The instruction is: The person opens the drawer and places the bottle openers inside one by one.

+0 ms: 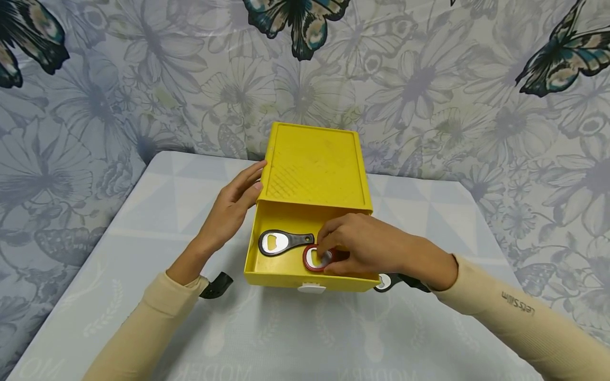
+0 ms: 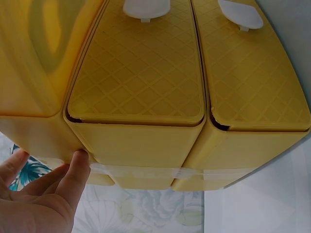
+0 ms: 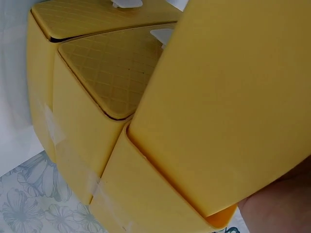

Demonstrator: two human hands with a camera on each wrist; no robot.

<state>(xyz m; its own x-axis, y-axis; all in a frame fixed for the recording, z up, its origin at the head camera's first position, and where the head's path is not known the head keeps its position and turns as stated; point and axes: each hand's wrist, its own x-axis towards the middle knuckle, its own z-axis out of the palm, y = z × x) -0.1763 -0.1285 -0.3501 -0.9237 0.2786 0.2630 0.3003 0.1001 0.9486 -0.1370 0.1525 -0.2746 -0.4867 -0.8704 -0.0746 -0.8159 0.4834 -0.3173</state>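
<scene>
A yellow drawer cabinet point(image 1: 316, 164) stands on the table with its top drawer point(image 1: 281, 279) pulled out. Inside, a black bottle opener point(image 1: 299, 240) with a silver head lies toward the left. Beside it is a red-rimmed bottle opener point(image 1: 307, 259), its ring showing past my right hand point(image 1: 364, 241). The right fingers and thumb reach into the drawer and pinch this red opener, covering much of its handle. My left hand point(image 1: 233, 203) rests its extended fingertips against the cabinet's left side. In the left wrist view, those fingers point(image 2: 77, 172) touch the side wall near the top drawer.
Two lower drawers point(image 2: 138, 73) with white pulls sit closed under the top one. A black-rimmed silver object point(image 1: 383, 283) shows right of the drawer, partly covered. A patterned cloth point(image 1: 190, 79) hangs behind the table point(image 1: 267, 338).
</scene>
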